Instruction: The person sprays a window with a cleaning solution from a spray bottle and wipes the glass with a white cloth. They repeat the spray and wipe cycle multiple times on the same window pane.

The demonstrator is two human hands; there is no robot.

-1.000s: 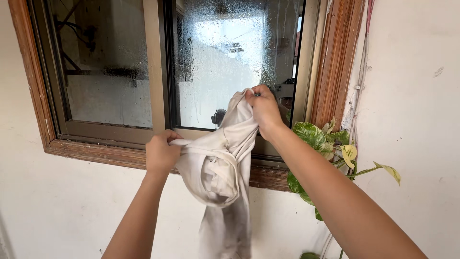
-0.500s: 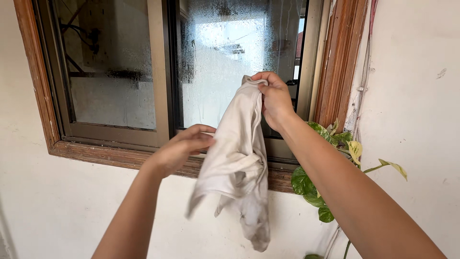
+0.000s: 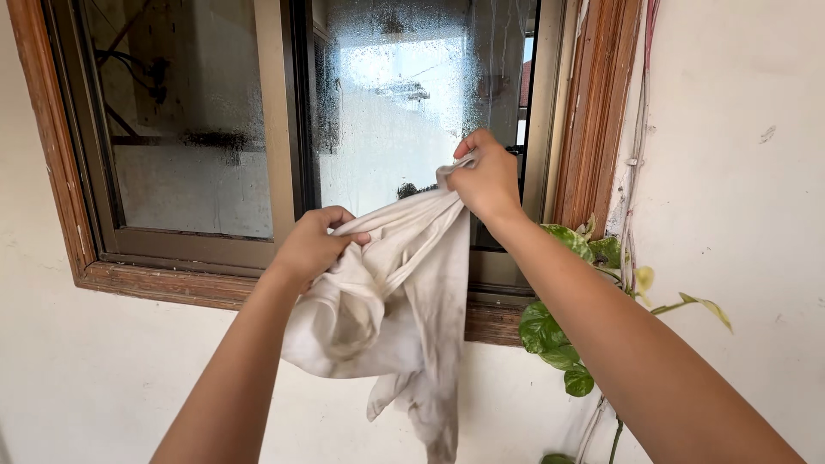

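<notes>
At nine o'clock, the wooden window frame point(image 3: 60, 163) borders the left pane point(image 3: 185, 120), a sliding pane dulled with grime. Moving toward the centre, the left hand point(image 3: 311, 243) has its fingers clamped on a bunched fold of the off-white cloth point(image 3: 391, 292), which sags in a loose pouch, its stained tail hanging toward six o'clock. The cloth stretches up to the right hand point(image 3: 486, 180), whose fingers pinch its top corner tight, just in front of the wet, droplet-covered pane point(image 3: 404, 103). To do this well, I judge the cloth should be pulled taut between both hands and folded so a cleaner face turns outward, the dirty tail tucked away from the glass. At three o'clock, a leafy pothos plant point(image 3: 563, 301) climbs beside the white wall point(image 3: 730, 172).
</notes>
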